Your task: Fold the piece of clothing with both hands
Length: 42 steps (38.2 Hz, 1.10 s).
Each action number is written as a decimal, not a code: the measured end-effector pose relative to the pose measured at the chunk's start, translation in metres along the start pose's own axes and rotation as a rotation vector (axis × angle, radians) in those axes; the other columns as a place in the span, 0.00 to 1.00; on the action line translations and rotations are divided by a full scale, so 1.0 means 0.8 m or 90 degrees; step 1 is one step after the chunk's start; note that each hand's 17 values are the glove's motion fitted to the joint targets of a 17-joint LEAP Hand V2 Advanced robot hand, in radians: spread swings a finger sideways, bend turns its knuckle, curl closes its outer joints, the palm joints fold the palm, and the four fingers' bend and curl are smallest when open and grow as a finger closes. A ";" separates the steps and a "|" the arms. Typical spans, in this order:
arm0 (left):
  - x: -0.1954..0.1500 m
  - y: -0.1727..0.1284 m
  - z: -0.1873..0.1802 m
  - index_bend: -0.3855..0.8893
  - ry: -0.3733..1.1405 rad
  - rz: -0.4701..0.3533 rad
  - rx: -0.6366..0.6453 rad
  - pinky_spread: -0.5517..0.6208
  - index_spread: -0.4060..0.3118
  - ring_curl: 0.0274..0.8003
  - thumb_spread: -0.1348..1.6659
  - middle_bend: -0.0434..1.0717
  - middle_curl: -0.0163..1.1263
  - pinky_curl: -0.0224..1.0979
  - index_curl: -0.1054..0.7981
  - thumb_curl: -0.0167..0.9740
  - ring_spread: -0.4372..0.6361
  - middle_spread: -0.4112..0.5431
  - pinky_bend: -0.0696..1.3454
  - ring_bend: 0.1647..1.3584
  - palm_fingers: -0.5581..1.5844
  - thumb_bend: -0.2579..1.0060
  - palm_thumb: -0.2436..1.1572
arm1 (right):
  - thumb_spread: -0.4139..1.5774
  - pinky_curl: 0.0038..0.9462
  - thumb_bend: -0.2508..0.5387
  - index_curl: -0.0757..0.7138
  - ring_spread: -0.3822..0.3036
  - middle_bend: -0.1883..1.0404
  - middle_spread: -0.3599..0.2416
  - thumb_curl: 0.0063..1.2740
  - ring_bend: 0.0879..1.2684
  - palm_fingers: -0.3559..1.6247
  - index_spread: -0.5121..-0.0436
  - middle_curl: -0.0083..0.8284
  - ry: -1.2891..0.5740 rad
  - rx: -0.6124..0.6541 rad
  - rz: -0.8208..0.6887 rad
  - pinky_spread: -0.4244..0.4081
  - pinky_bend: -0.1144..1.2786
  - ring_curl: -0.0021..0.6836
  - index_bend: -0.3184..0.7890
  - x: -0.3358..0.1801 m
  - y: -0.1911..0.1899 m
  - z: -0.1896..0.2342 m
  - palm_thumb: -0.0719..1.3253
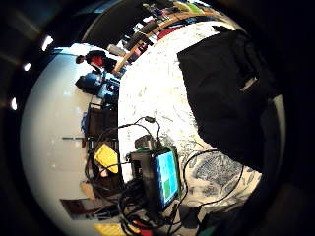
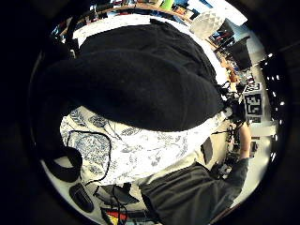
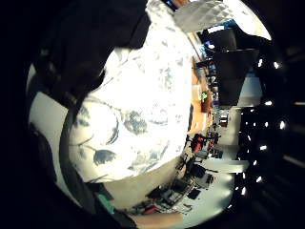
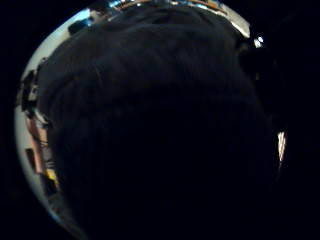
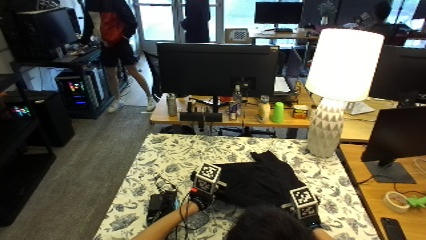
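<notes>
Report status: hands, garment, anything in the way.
Left hand at the black garment's near-left edge, right hand at its near-right; fingers not visible. Garment bunched on the floral tablecloth. Black device and cables lie left of it.

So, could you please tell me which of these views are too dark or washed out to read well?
Right thumb side palm view: nearly all dark, the black garment fills it. Left little finger side palm view: the floor beside the table glares white. Outside view: evenly lit; the lamp shade is bright but nothing is lost.
</notes>
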<state>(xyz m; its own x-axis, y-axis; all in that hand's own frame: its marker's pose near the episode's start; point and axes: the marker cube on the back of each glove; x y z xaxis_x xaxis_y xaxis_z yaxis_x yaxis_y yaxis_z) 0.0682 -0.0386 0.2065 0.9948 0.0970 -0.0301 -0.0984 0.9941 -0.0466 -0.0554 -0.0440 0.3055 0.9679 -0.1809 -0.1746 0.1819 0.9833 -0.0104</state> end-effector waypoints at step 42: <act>-0.048 -0.092 -0.096 0.45 0.010 -0.046 -0.176 0.22 0.16 0.47 0.92 0.44 0.49 0.36 0.66 0.15 0.11 0.08 0.18 0.10 0.80 0.25 0.45 | 0.68 0.43 0.43 0.51 0.22 0.47 0.33 0.40 0.49 0.85 0.55 0.58 0.097 -0.171 0.014 0.12 0.53 0.65 0.43 0.084 -0.147 -0.226 0.88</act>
<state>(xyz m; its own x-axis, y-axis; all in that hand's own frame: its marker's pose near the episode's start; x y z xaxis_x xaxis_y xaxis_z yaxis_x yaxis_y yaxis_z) 0.0349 -0.1192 0.1344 0.9992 0.0233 -0.0324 -0.0324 0.9470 -0.3197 -0.0428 -0.1677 0.1170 0.9304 -0.1741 -0.3225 0.0893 0.9611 -0.2612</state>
